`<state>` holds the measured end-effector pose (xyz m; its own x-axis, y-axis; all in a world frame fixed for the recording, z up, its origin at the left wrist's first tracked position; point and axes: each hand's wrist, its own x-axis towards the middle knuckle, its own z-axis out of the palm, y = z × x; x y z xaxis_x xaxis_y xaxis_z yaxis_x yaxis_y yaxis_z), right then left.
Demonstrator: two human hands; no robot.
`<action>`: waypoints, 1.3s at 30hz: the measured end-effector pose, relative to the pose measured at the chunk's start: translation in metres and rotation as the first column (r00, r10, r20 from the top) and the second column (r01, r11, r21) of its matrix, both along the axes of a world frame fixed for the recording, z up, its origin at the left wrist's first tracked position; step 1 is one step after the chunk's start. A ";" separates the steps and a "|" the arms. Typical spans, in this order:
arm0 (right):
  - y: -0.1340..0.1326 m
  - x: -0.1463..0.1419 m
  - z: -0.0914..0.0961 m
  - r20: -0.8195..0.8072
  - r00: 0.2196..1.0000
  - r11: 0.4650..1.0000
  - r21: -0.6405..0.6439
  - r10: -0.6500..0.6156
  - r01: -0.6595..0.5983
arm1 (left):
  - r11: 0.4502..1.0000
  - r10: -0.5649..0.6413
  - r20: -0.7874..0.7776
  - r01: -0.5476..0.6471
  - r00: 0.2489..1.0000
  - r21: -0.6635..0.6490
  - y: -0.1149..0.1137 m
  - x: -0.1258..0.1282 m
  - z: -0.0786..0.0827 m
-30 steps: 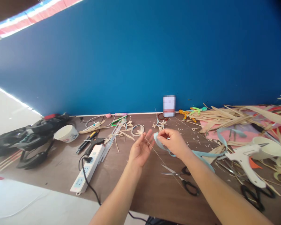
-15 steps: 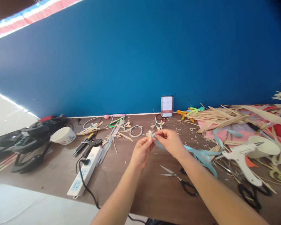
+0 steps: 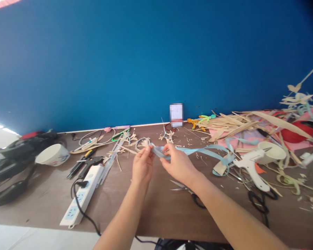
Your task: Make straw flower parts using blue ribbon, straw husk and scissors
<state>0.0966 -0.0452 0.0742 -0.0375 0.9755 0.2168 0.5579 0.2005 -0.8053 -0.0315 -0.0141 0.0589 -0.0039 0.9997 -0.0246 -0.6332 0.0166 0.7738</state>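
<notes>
Basically, the light-blue ribbon [image 3: 191,151] is up between the hands: its near end is at the left hand's fingertips, its long axis runs sideways past the right hand, and its slack continues off to that hand's right. Left hand [image 3: 143,166] is nearest the end, thumb and fingers pinched on it, pale petal piece [image 3: 145,142] just above the tips. Right hand [image 3: 179,165] has thumb and fingertips apart around the ribbon; can't tell how firm the contact is. Scissors [image 3: 185,188] on the tabletop [image 3: 156,215] below right hand, white glue gun [image 3: 250,166] well right.
</notes>
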 end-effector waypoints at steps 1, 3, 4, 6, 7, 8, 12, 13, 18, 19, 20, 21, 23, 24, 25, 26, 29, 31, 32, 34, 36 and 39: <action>-0.005 0.001 0.002 0.134 0.991 1.000 0.015 0.002 -0.004 | 0.999 0.047 0.018 -0.047 0.999 -0.021 0.004 -0.005 0.001; -0.012 0.007 0.005 0.329 0.944 1.000 0.016 0.006 -0.012 | 0.990 0.129 0.040 -0.126 0.991 -0.061 0.012 -0.018 0.005; -0.015 0.011 0.006 0.383 0.924 1.000 0.012 0.005 -0.010 | 0.979 0.186 0.052 -0.180 0.981 -0.092 0.016 -0.026 0.007; -0.017 0.022 0.005 0.432 0.902 1.000 0.012 -0.005 0.000 | 0.945 0.297 0.065 -0.283 0.953 -0.161 0.022 -0.041 0.010; -0.018 0.028 0.003 0.439 0.898 1.000 0.016 -0.015 0.009 | 0.931 0.334 0.065 -0.318 0.940 -0.177 0.025 -0.048 0.011; -0.017 0.035 0.001 0.450 0.893 1.000 0.020 -0.027 0.020 | 0.920 0.362 0.059 -0.347 0.930 -0.183 0.028 -0.055 0.011; -0.012 0.060 -0.012 0.467 0.880 0.996 0.023 -0.084 0.083 | 0.881 0.443 0.001 -0.435 0.897 -0.187 0.036 -0.083 0.012; -0.010 0.066 -0.015 0.463 0.881 0.995 0.022 -0.099 0.100 | 0.868 0.466 -0.011 -0.459 0.885 -0.190 0.037 -0.090 0.012; 0.004 0.107 -0.023 0.387 0.905 0.982 0.002 -0.177 0.191 | 0.802 0.577 0.011 -0.564 0.817 -0.198 0.041 -0.120 0.023; 0.007 0.116 -0.025 0.360 0.913 0.978 -0.010 -0.189 0.207 | 0.792 0.591 0.019 -0.576 0.806 -0.203 0.041 -0.125 0.025; 0.010 0.124 -0.027 0.332 0.922 0.975 -0.022 -0.200 0.220 | 0.781 0.605 0.024 -0.588 0.796 -0.208 0.041 -0.130 0.027; 0.013 0.131 -0.029 0.303 0.930 0.973 -0.036 -0.209 0.230 | 0.774 0.616 0.026 -0.598 0.788 -0.211 0.040 -0.133 0.029; 0.018 0.142 -0.032 0.252 0.941 0.968 -0.057 -0.225 0.246 | 0.760 0.634 0.018 -0.619 0.773 -0.199 0.039 -0.139 0.031; 0.020 0.145 -0.033 0.233 0.944 0.965 -0.065 -0.231 0.253 | 0.758 0.638 0.013 -0.625 0.770 -0.187 0.039 -0.141 0.032; 0.022 0.146 -0.034 0.220 0.947 0.964 -0.073 -0.236 0.257 | 0.758 0.640 0.011 -0.628 0.769 -0.178 0.039 -0.142 0.032; 0.023 0.147 -0.034 0.211 0.948 0.963 -0.081 -0.237 0.258 | 0.756 0.643 0.017 -0.630 0.766 -0.176 0.038 -0.142 0.033; 0.024 0.146 -0.032 0.221 0.953 0.965 -0.110 -0.209 0.237 | 0.757 0.645 0.071 -0.622 0.761 -0.200 0.037 -0.139 0.033; 0.024 0.144 -0.031 0.259 0.945 0.965 -0.119 -0.199 0.235 | 0.764 0.636 0.086 -0.611 0.767 -0.207 0.036 -0.136 0.033; 0.024 0.142 -0.030 0.281 0.936 0.962 -0.112 -0.210 0.250 | 0.772 0.627 0.082 -0.603 0.775 -0.202 0.036 -0.135 0.033; 0.022 0.139 -0.026 0.316 0.910 0.951 -0.066 -0.267 0.302 | 0.783 0.611 0.063 -0.591 0.789 -0.195 0.037 -0.134 0.032; 0.020 0.131 -0.022 0.323 0.894 0.944 -0.007 -0.311 0.330 | 0.780 0.612 0.056 -0.590 0.789 -0.206 0.038 -0.133 0.032; 0.016 0.110 -0.011 0.299 0.922 0.968 0.028 -0.245 0.248 | 0.802 0.579 0.070 -0.552 0.812 -0.227 0.034 -0.122 0.032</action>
